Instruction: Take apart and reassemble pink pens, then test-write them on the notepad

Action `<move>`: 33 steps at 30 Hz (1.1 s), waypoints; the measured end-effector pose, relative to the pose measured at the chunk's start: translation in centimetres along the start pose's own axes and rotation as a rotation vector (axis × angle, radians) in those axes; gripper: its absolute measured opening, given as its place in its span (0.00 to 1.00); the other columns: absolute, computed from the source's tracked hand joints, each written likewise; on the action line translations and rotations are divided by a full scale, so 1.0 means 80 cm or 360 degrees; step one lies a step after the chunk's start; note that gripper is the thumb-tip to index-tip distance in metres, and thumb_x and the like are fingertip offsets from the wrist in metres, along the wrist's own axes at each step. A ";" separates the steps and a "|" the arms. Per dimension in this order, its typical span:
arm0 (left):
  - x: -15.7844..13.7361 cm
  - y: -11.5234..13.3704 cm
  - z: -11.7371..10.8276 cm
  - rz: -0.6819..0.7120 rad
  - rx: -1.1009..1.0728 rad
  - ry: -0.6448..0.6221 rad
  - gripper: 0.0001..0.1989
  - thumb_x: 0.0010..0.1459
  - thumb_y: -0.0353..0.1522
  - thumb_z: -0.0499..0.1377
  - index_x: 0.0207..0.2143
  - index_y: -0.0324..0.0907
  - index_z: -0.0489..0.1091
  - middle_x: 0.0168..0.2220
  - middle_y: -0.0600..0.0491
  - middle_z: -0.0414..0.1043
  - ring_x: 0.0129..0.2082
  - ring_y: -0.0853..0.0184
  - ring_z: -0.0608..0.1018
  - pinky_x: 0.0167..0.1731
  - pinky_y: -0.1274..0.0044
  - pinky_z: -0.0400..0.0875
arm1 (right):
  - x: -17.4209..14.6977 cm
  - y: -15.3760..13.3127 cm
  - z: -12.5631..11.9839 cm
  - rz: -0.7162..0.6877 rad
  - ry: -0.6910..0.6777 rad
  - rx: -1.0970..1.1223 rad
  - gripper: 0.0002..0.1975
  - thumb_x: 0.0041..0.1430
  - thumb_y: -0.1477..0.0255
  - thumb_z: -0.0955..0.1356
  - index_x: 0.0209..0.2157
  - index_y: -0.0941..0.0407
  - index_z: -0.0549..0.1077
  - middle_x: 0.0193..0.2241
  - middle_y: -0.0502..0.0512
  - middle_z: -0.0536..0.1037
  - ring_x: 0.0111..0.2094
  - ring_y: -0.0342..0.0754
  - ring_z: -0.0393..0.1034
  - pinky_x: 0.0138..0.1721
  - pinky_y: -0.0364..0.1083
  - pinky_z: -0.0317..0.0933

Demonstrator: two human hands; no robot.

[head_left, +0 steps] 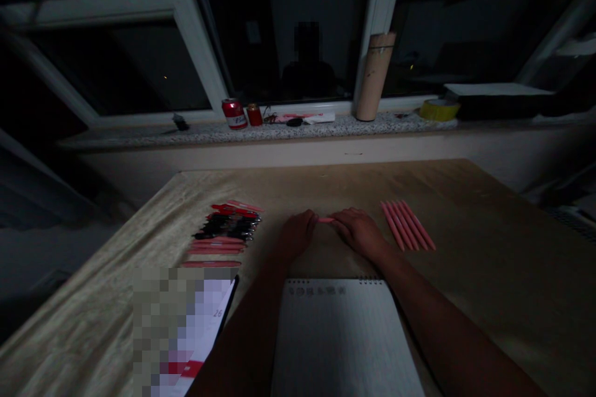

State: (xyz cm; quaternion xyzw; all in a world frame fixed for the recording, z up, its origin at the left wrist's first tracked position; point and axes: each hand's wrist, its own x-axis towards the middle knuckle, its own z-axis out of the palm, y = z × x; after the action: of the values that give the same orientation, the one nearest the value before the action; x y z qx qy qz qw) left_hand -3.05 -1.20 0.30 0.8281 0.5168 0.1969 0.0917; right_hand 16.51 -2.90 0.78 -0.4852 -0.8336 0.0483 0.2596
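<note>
A pink pen lies crosswise between my two hands above the tablecloth. My left hand is closed around its left end, and my right hand grips the right end, so only a short middle stretch of the pen shows. Right of my right hand, several pink pens are laid side by side in a slanted row. To the left of my left hand spreads a pile of pens, with red, black and pink ones. Below my hands is a spiral notepad with faint writing along its top.
A lit screen, partly pixelated, lies by my left forearm. The windowsill beyond the table holds a red can, a smaller red can, a tall tan cylinder and a yellow tape roll.
</note>
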 end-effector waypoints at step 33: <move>0.000 0.002 -0.004 -0.0161 -0.0587 0.0074 0.18 0.64 0.42 0.42 0.29 0.41 0.62 0.24 0.57 0.66 0.26 0.71 0.68 0.27 0.80 0.59 | 0.000 -0.005 -0.006 -0.0016 0.0085 -0.0042 0.14 0.64 0.66 0.60 0.43 0.53 0.75 0.37 0.56 0.78 0.40 0.50 0.68 0.43 0.48 0.56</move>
State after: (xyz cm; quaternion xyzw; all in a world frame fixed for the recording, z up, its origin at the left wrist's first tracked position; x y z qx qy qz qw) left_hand -3.09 -1.27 0.65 0.7655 0.5148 0.3025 0.2398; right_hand 16.44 -3.17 1.31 -0.4857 -0.8292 0.0229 0.2756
